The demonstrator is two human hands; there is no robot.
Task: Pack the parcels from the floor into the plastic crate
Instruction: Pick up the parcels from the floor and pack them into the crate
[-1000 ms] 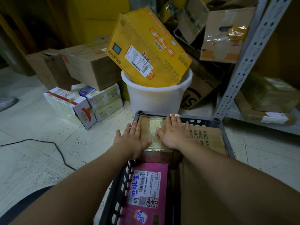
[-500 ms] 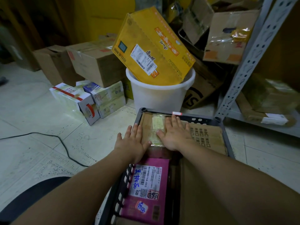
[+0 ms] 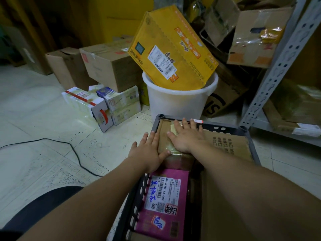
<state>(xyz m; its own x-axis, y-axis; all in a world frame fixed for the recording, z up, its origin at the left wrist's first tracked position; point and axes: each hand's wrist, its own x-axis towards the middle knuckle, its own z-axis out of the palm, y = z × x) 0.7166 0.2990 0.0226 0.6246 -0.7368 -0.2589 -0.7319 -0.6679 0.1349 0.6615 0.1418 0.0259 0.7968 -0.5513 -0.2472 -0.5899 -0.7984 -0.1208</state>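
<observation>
A dark plastic crate (image 3: 225,126) sits on the floor in front of me. A taped brown parcel (image 3: 163,134) lies in its far left corner. My left hand (image 3: 147,153) lies flat on that parcel's left edge and the crate rim, fingers spread. My right hand (image 3: 186,136) presses flat on top of the parcel. A pink parcel (image 3: 165,202) with a white label lies nearer me in the crate. A flat cardboard box (image 3: 229,145) fills the crate's right side. White and green boxes (image 3: 104,103) stand on the floor to the left.
A white bucket (image 3: 178,100) holding a tilted yellow box (image 3: 172,49) stands just behind the crate. Brown cartons (image 3: 107,66) are stacked at the back left. A grey metal shelf (image 3: 278,54) rises at right. A black cable (image 3: 73,150) runs across the tiled floor.
Both hands stay flat on the brown parcel; the right hand has slid a little toward the crate's far edge. The camera view has shifted slightly.
</observation>
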